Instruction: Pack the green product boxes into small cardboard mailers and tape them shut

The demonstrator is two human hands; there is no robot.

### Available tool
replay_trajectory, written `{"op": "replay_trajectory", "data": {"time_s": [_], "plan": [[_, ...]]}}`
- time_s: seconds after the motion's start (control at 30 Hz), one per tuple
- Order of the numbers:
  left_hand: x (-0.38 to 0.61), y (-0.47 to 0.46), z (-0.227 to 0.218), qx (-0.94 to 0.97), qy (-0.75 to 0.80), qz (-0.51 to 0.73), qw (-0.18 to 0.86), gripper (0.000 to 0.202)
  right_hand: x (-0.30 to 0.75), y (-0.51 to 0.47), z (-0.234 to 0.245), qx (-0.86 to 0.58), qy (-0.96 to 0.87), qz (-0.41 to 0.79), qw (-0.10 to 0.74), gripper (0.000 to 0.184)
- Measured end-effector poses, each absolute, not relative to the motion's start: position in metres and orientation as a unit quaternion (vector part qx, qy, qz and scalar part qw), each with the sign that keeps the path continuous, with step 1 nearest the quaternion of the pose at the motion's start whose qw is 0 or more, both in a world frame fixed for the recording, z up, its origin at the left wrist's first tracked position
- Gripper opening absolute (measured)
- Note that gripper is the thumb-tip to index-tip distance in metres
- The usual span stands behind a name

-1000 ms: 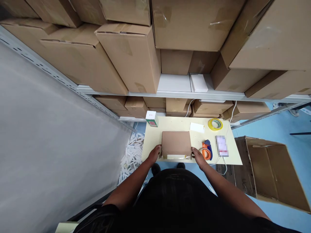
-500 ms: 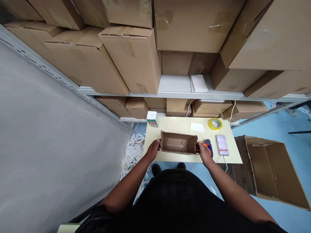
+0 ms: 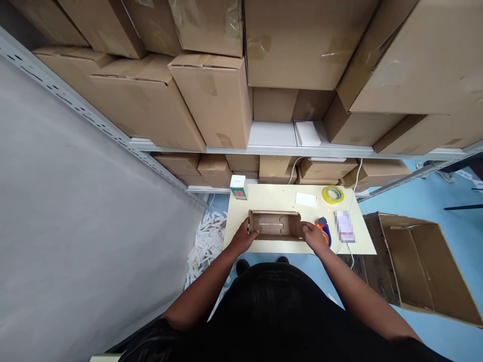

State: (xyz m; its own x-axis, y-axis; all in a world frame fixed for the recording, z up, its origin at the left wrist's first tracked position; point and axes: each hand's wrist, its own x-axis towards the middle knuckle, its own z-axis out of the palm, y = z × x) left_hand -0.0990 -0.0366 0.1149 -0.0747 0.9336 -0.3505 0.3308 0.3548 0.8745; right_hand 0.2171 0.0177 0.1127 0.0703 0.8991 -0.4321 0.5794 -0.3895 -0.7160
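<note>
I have the left hand [image 3: 242, 238] and right hand [image 3: 314, 237] gripping the box [image 3: 269, 228] by its ends, long axis between their fingers.

the held box [image 3: 269, 226] is matt cardboard, the tabletop [image 3: 266, 200] smooth, the tape [image 3: 325, 196] glossy plastic.

We hold an open box [image 3: 268, 231] by its two ends, our left hand [image 3: 243, 237] at one and our right hand [image 3: 313, 236] at the other. On the table [image 3: 267, 196] we have a card [image 3: 306, 199], a tape roll [image 3: 325, 195] and, just beyond our right hand, an orange-and-blue tool [image 3: 326, 232]. A carton [image 3: 239, 188] stands at the far left corner. Paper strips [image 3: 206, 241] litter our floor [image 3: 400, 193].
</note>
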Motion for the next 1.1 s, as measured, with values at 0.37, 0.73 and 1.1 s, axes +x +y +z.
{"op": "replay_trajectory", "data": {"time_s": [0.37, 0.73, 1.1], "plan": [[-0.108, -0.039, 0.1, 0.43, 0.623, 0.371, 0.538, 0.068, 0.208, -0.004, 0.107, -0.674, -0.494, 0.504, 0.221, 0.055], [-0.114, -0.039, 0.108, 0.407, 0.614, 0.352, 0.578, 0.056, 0.199, -0.01, 0.107, -0.706, -0.377, 0.548, 0.242, 0.049], [-0.128, -0.056, 0.14, 0.416, 0.619, 0.386, 0.543, 0.054, 0.189, -0.024, 0.131, -0.67, -0.337, 0.616, 0.241, 0.043]]}}
